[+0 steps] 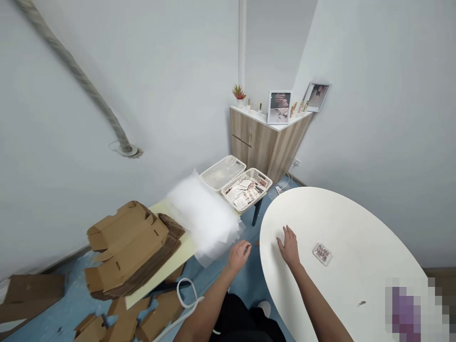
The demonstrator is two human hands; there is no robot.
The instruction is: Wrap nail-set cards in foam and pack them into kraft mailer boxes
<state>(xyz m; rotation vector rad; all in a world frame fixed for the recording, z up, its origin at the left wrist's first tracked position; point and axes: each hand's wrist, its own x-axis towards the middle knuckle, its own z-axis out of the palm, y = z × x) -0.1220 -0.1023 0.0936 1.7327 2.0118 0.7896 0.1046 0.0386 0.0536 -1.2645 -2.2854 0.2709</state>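
Observation:
My left hand (239, 255) hangs in the air between the side table and the round white table (342, 213). Its fingers are curled together, and whatever they hold, if anything, is too small to name. Over the left edge of the white table, my right hand (289, 247) has its fingers spread, with nothing in it. To the right of that hand, a small clear box with pinkish pieces (322, 254) lies on the tabletop. A stack of white translucent sheets (204, 211) is beyond my left hand, not touching it.
Flattened cardboard boxes (131, 247) are piled on the side table, with more cardboard (124, 320) on the floor. Two white baskets (246, 188) stand at its far end. Behind is a wooden corner cabinet (258, 145) with picture frames. A white tube (185, 304) loops near my left forearm.

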